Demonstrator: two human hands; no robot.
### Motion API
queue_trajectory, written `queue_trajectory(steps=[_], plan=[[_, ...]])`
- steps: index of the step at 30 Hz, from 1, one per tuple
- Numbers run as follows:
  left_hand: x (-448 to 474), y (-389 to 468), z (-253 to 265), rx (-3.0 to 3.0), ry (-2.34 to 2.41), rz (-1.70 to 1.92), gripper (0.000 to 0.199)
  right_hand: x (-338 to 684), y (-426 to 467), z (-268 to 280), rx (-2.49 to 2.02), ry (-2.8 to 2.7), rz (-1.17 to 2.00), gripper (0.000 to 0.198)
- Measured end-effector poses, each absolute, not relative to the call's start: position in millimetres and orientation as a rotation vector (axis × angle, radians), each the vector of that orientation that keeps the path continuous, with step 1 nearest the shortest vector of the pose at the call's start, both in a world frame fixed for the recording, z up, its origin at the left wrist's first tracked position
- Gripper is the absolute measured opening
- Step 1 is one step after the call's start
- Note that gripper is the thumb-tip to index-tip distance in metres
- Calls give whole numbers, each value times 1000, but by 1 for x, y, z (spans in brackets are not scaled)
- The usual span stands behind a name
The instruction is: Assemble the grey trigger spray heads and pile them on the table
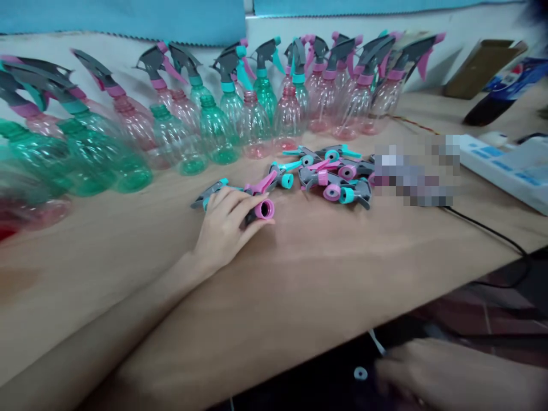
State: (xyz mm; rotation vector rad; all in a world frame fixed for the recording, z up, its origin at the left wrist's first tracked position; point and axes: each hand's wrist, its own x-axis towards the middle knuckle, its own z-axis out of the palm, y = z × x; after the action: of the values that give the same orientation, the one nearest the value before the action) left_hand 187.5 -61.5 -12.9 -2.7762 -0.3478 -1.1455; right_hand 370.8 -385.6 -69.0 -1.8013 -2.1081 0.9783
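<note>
On the table, my left hand [225, 225] is closed round a grey trigger spray head, whose pink screw collar [266, 209] faces right with its dark opening showing. Beside it lies a pile of loose spray heads [319, 177] in grey with pink or turquoise collars. My right hand [454, 371] is low at the right, below the table edge, and motion smears its fingers. Near them are a small white ring [361, 374] and a short pale strip [377, 344]. Whether that hand holds either one cannot be made out.
Several clear green bottles [218, 128] and pink bottles [289, 120] line the back, some open, others topped with spray heads. At the right are a white power strip [505, 168], a black cable [488, 228], a dark drink bottle [492, 105] and a cardboard box [477, 68].
</note>
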Motion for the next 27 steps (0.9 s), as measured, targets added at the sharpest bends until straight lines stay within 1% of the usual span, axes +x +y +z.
queue_trajectory(steps=[2, 3, 5, 7, 12, 14, 16, 17, 21, 27], plan=[[187, -64, -14, -2740, -330, -1136, 32, 367, -373, -83, -1939, -2172, 1122, 35], [186, -66, -14, -2730, -327, -1130, 32, 367, -366, -88, -1882, -2152, 1253, 44], [185, -70, -14, -2724, -330, -1127, 32, 369, -355, -97, -1791, -2140, 1348, 37], [184, -76, -14, -2726, -340, -1127, 32, 372, -352, -107, -1740, -2141, 1402, 37], [182, -92, -14, -2753, -349, -1114, 32, 373, -363, -132, -1651, -2216, 1420, 32], [181, -98, -13, -2761, -343, -1101, 32, 372, -368, -137, -1602, -2242, 1395, 25], [180, -103, -14, -2763, -341, -1092, 33, 372, -373, -138, -1562, -2265, 1358, 14], [180, -104, -14, -2762, -343, -1090, 33, 371, -375, -138, -1551, -2274, 1335, 13], [181, -108, -14, -2771, -373, -1078, 31, 371, -388, -140, -1591, -2301, 1210, 21], [184, -110, -12, -2802, -412, -1060, 29, 365, -395, -142, -1766, -2262, 1011, 5]])
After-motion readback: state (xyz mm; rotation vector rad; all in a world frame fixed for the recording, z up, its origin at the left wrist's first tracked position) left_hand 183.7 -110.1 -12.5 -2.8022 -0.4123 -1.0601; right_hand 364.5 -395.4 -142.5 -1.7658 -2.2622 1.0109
